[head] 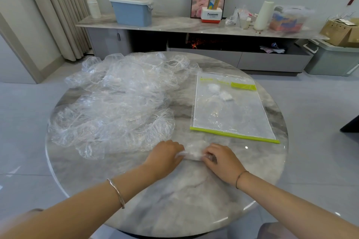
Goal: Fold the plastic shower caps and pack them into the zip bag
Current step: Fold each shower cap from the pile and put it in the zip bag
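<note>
I see a round grey marble-topped table (174,200) filling my view. A loose heap of clear crumpled plastic shower caps (116,103) covers its left half, up to the far edge. A flat clear zip bag with lime-green edges (233,110) lies towards the right edge, with small white folded bundles (213,88) inside near its far end. Near the near edge a small folded clear shower cap (193,153) rests on the surface, my left hand (165,155) and right hand (223,161) curled round its two ends.
</note>
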`<action>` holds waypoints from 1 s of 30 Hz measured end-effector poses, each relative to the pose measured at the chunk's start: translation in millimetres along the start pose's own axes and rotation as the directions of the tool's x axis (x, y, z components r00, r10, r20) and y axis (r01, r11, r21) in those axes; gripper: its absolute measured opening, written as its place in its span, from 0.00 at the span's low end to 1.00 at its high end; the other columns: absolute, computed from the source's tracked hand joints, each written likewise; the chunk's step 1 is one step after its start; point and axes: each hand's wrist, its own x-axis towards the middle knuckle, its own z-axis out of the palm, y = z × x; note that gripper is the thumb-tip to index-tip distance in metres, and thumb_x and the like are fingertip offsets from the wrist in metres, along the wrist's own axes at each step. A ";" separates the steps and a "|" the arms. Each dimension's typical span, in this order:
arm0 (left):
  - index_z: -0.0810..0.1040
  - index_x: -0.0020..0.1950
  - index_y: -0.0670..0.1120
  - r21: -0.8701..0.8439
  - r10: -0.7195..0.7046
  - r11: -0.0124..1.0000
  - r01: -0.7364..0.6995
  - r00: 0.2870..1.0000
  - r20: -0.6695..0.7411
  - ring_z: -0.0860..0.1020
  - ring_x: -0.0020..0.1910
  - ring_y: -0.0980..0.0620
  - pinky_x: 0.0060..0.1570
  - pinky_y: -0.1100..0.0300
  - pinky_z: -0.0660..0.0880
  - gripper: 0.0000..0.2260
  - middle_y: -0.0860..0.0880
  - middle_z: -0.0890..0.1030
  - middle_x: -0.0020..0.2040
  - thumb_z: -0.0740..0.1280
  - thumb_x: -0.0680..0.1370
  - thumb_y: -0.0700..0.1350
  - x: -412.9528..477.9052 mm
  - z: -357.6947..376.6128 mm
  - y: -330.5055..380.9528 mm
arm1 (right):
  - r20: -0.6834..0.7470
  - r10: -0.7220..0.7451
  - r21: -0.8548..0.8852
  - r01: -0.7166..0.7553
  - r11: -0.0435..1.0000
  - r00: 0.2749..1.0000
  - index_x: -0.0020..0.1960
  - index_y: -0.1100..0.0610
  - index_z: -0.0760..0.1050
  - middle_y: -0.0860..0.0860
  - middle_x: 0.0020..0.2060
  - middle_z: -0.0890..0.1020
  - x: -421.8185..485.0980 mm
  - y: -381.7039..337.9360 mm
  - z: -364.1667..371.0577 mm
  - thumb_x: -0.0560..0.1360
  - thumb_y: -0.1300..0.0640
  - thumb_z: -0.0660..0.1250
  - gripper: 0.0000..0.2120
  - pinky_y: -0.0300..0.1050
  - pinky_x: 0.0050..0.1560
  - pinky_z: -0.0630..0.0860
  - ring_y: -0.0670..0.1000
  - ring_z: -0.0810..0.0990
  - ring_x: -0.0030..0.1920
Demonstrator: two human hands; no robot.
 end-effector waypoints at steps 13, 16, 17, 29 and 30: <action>0.75 0.65 0.52 0.204 0.317 0.929 -0.308 0.948 -0.009 0.75 0.63 0.51 0.63 0.56 0.71 0.19 0.52 0.76 0.64 0.66 0.75 0.49 0.4 4.5 1.2 | 0.091 0.458 0.368 -0.457 0.810 0.884 0.35 0.52 0.70 0.49 0.26 0.74 8.0 -2.4 7.0 0.69 0.57 0.73 0.11 0.42 0.36 0.70 0.49 0.72 0.30; 0.65 0.73 0.49 0.151 0.267 0.941 -0.303 0.938 0.219 0.65 0.72 0.50 0.72 0.55 0.49 0.27 0.49 0.67 0.73 0.45 0.80 0.60 -8.1 8.6 -1.1 | 0.072 0.470 0.344 -0.464 0.816 0.880 0.35 0.51 0.69 0.48 0.25 0.73 9.3 -3.1 7.3 0.69 0.56 0.72 0.11 0.43 0.37 0.71 0.48 0.71 0.29; 0.58 0.76 0.49 0.142 0.254 0.946 -0.293 0.937 0.240 0.58 0.75 0.50 0.72 0.58 0.41 0.32 0.49 0.60 0.76 0.39 0.78 0.64 -11.0 10.8 -2.4 | 0.064 0.474 0.341 -0.466 0.817 0.878 0.35 0.51 0.69 0.48 0.25 0.73 9.3 -2.8 6.9 0.70 0.56 0.72 0.11 0.43 0.38 0.71 0.48 0.71 0.29; 0.61 0.75 0.50 0.154 0.164 0.965 -0.213 0.945 0.282 0.65 0.68 0.48 0.69 0.57 0.55 0.35 0.48 0.65 0.71 0.37 0.71 0.60 -5.6 3.3 4.2 | -0.126 0.178 0.111 -0.165 0.980 0.976 0.47 0.50 0.73 0.44 0.38 0.73 -3.8 -13.3 -18.2 0.72 0.58 0.67 0.06 0.35 0.37 0.67 0.42 0.70 0.35; 0.62 0.75 0.51 0.164 0.145 0.967 -0.196 0.949 0.280 0.67 0.64 0.48 0.66 0.57 0.58 0.35 0.48 0.68 0.68 0.38 0.71 0.58 -4.1 -0.8 5.7 | -0.112 0.063 0.030 -0.060 0.998 0.992 0.49 0.50 0.75 0.43 0.41 0.74 -5.5 -19.1 -18.9 0.73 0.57 0.66 0.06 0.34 0.38 0.66 0.41 0.71 0.38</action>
